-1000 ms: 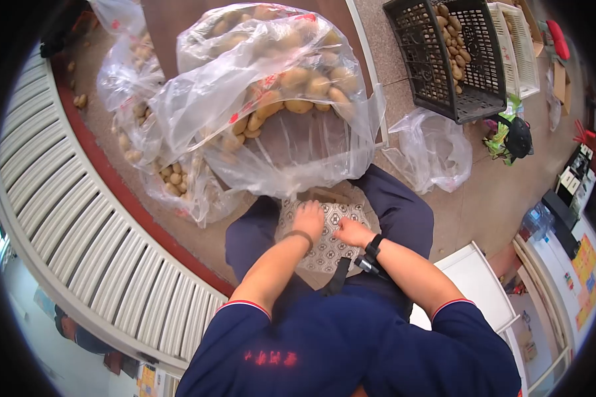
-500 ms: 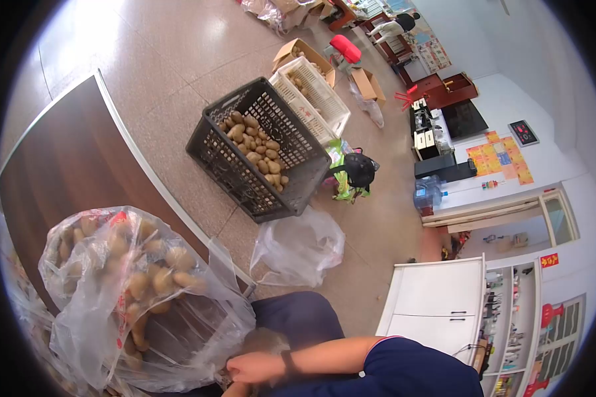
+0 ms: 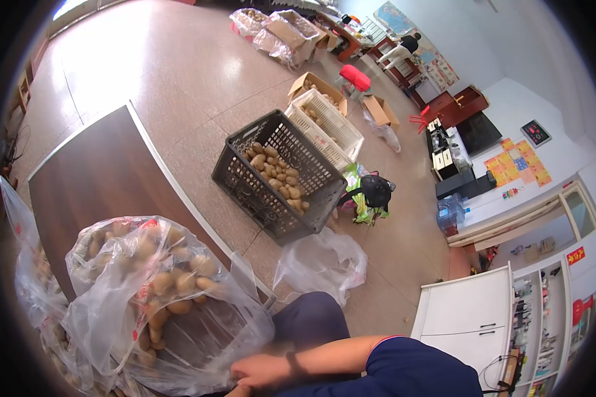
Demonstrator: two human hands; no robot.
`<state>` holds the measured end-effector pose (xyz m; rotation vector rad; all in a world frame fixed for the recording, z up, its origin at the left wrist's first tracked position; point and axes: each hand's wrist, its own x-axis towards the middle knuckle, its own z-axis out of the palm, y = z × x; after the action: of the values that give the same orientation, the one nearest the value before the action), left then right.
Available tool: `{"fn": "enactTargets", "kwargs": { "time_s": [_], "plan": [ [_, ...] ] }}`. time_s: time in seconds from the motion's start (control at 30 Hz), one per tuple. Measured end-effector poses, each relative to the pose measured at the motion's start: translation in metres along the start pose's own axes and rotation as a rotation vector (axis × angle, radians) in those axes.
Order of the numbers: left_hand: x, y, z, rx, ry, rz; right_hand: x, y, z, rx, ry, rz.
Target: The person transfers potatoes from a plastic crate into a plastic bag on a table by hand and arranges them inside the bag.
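A large clear plastic bag of potatoes lies at the lower left, its loose film spreading close to my hands. My right hand, with a dark band at the wrist, is at the bottom edge beside this film. Its fingers are curled together, and what they hold, if anything, is hidden. Only a sliver of my left hand shows just below it, with its fingers out of view. Beyond my dark trouser leg, a crumpled clear bag lies on the floor.
A black crate of potatoes stands on the floor, beside a white crate and a cardboard box. A brown board lies at the left. White cabinets stand at the lower right. Far off, a person stands by a wall map.
The view has swung to the right and up, bringing in the room. Both hands, earlier over a patterned cloth, are now at the bottom edge, close together; the left is mostly out of view.
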<state>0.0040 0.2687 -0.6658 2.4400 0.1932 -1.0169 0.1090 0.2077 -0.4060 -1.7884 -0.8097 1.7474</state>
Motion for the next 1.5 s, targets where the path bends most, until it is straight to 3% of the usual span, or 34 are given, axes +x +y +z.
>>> {"fn": "enactTargets", "kwargs": {
  "time_s": [0.4,0.6,0.67,0.93,1.3,1.4,1.5],
  "plan": [
    [0.014,-0.003,-0.016,0.023,0.149,-0.023,-0.027,-0.001,0.005,-0.182,0.165,-0.323],
    [0.015,0.024,-0.031,0.016,0.187,0.070,-0.120,-0.011,-0.026,-0.179,0.421,-0.377],
    [0.015,0.041,-0.031,-0.013,0.178,0.137,-0.140,0.006,-0.035,-0.136,0.594,-0.484],
    [-0.001,0.099,-0.022,-0.195,-0.058,0.443,-0.214,0.052,-0.063,0.014,0.848,-0.426],
    [0.032,0.027,0.031,-0.326,-0.526,0.661,-0.220,0.081,-0.068,-0.064,0.897,-0.515],
    [-0.026,0.072,-0.009,-0.209,-0.083,0.616,-0.220,0.082,-0.066,-0.073,0.896,-0.492],
    [-0.044,0.100,-0.053,-0.483,0.023,0.694,-0.220,0.081,-0.065,-0.118,0.920,-0.544]
  ]
}}
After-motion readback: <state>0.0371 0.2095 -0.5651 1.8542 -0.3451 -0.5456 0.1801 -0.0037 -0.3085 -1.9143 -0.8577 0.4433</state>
